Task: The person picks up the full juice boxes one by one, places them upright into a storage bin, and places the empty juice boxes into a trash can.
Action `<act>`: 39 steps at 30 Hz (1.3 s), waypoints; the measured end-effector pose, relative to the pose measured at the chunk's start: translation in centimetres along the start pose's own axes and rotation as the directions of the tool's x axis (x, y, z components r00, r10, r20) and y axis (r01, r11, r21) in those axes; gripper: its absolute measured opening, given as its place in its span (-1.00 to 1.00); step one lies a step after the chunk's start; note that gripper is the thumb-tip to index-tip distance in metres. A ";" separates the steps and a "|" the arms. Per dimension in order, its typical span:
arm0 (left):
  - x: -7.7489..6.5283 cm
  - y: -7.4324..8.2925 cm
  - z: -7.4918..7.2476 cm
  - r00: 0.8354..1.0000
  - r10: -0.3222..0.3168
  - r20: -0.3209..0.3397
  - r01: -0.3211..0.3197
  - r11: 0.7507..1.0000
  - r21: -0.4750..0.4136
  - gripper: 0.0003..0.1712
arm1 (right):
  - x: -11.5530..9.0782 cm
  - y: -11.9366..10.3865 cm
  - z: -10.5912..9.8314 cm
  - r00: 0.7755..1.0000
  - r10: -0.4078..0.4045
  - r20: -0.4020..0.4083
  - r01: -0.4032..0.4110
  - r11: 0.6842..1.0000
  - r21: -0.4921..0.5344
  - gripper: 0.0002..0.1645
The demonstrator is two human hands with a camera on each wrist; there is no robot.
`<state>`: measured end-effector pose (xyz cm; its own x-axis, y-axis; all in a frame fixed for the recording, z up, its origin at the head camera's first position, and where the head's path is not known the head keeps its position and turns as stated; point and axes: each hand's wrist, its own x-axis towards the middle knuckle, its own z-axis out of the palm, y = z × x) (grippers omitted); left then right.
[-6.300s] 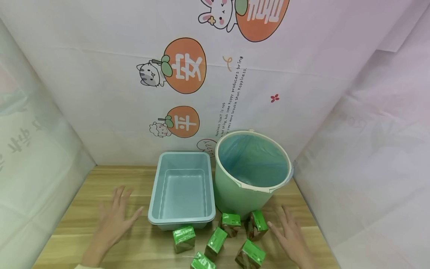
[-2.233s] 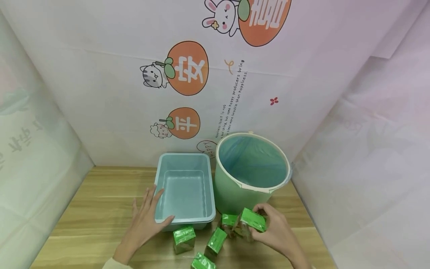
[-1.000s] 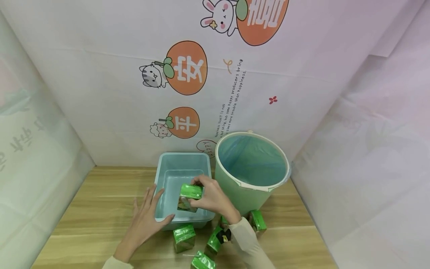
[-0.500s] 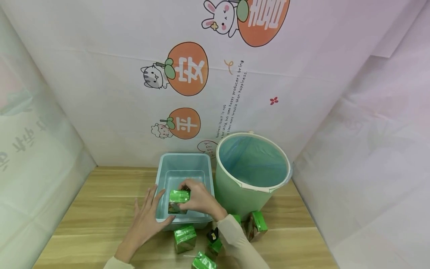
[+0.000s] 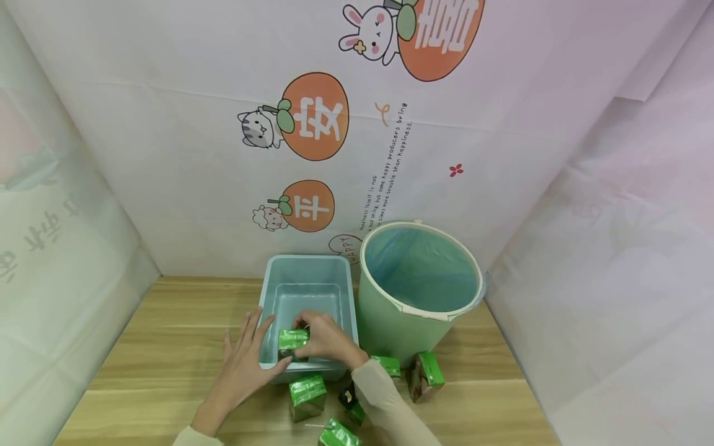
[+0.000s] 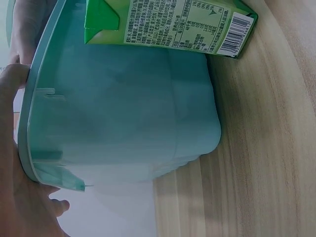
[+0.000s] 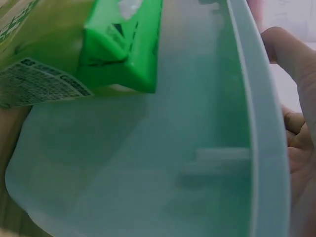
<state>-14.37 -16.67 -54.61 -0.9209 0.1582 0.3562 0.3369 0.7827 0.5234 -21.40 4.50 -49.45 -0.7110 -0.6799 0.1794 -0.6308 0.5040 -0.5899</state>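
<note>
My right hand [image 5: 326, 337] pinches a small drink carton with a green top [image 5: 292, 339], low inside the light-blue plastic basin [image 5: 348, 291]. The carton stands near the basin's front left corner. My left hand [image 5: 242, 359] rests spread over that same corner, thumb at the front rim and fingers across the left rim. In the left wrist view, this hand [image 6: 22, 202] lies along the rim. Just in front of the basin stands another green carton [image 5: 308, 396], with printed text and a barcode in the left wrist view. My right hand [image 7: 301, 69] shows beyond the rim in the right wrist view.
A pale green bucket [image 5: 390, 334] with a blue liner stands right of the basin. Green cartons stand before it, one [image 5: 426, 375] at the right and one [image 5: 338, 433] at the front edge. My right sleeve [image 5: 385, 402] partly covers others. White printed sheeting [image 5: 195, 155] encloses the wooden table.
My right hand picked up a carton from the right, carried it left over the basin and lowered it inside. My left hand moved from the table to the basin's left rim and stays there.
</note>
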 end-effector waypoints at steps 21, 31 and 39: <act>-0.1 -0.1 0.2 0.999 0.028 -0.033 -0.028 1.000 -0.013 0.06 | 1.1 0.7 2.5 0.993 0.043 0.106 -0.039 0.999 -0.034 -0.52; 0.2 0.2 0.0 1.000 0.014 -0.026 -0.014 1.000 -0.022 0.04 | 1.4 0.7 2.8 0.983 0.122 0.140 -0.121 0.993 -0.014 -0.54; 0.2 0.3 0.1 0.999 0.010 -0.039 -0.012 0.999 -0.035 0.03 | 1.5 0.7 2.9 0.977 0.166 0.133 -0.169 0.985 0.014 -0.51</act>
<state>-14.47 -16.36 -54.45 -0.9091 0.1428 0.3913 0.3542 0.7592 0.5460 -21.98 2.30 -51.90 -0.7579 -0.6518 -0.0277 -0.4970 0.6043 -0.6228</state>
